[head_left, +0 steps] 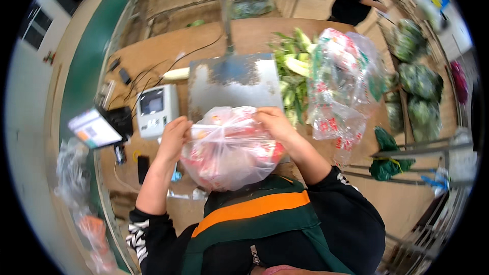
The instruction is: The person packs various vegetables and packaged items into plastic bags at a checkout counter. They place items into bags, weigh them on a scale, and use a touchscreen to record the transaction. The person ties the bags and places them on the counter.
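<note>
The room around me is a produce place, with crates of wrapped greens [420, 84] beyond the right edge of the broad wooden tabletop [204, 33]. In the middle of that tabletop sits a metal weighing platform [234, 91], its surface worn in patches toward the far edge. A heap of clear, red-printed plastic bags [338, 81] sprawls along the tabletop's right side. The filled plastic bag [232, 160] is at the near edge of the platform, close against the person's apron [254, 209]; whether the metal bears its weight, I can't tell. Corn in green husks [291, 91] lies between the platform and the heap, and a pale printer [157, 109] stands toward the tabletop's left edge. The left hand [175, 136] pinches the filled bag's upper left side, the right hand [275, 123] its upper right, the film drawn taut between them. A black phone [143, 169] lies near the near left corner. To my eye, thin film pulled this hard could split at the fingertips, and uneven tension could tip the load off the near edge; a swinging right elbow might snag the loose heap.
</note>
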